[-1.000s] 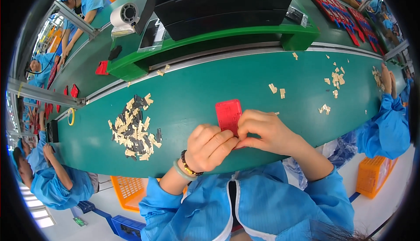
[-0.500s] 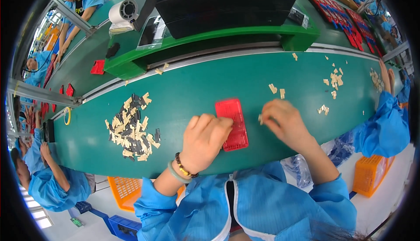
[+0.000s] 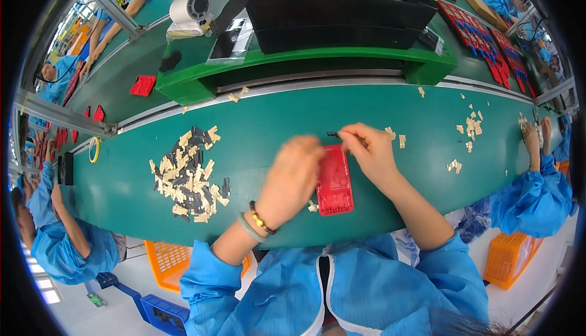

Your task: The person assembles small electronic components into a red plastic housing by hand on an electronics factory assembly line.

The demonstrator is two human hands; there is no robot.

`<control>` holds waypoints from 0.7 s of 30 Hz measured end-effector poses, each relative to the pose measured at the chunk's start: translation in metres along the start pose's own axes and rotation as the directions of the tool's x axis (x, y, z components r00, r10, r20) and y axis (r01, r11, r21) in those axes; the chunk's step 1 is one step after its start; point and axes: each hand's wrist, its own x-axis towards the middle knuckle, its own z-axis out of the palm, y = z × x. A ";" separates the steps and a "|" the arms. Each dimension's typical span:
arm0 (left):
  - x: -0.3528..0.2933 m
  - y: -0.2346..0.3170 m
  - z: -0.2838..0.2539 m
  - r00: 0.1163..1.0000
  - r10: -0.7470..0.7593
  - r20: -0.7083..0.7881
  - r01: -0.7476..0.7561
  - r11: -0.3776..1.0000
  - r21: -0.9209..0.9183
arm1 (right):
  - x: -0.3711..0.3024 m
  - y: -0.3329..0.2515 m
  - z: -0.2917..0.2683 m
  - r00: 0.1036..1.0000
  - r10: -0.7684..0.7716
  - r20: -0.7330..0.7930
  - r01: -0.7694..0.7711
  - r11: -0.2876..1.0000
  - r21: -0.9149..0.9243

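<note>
A red rectangular plastic case (image 3: 336,183) lies on the green bench top in front of me. My right hand (image 3: 367,151) is just above its far end, thumb and forefinger pinched on a small black strip (image 3: 332,133) that sticks out to the left. My left hand (image 3: 293,174) hovers over the case's left edge; motion smears its fingers, so I cannot make out whether they hold anything. A small beige piece (image 3: 313,206) rests beside the case's lower left edge. Farther left is a loose heap of beige and black strips (image 3: 192,177).
Beyond the bench top stands a green shelf (image 3: 256,67) bearing a large black bin (image 3: 342,21). More beige pieces (image 3: 472,126) are scattered to the right, near a co-worker's hands (image 3: 537,137). A yellow tape ring (image 3: 94,150) stands at the far left.
My right hand has moved left and away from me, to the case's far end, with a black strip now showing at its fingertips. A beige piece now shows beside the case. My left hand has shifted slightly.
</note>
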 end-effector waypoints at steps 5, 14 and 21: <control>-0.021 0.022 0.034 0.993 0.020 0.119 -0.052 0.961 0.272 | -0.002 0.019 0.005 0.987 0.111 0.113 -0.103 0.992 -0.075; -0.021 0.023 0.037 0.993 0.008 0.118 -0.048 0.939 0.340 | 0.003 0.019 0.002 0.958 0.189 0.217 -0.147 0.969 -0.196; -0.021 0.024 0.038 0.993 0.006 0.119 -0.049 0.930 0.365 | 0.005 0.015 0.001 0.954 0.234 0.187 -0.223 0.971 -0.082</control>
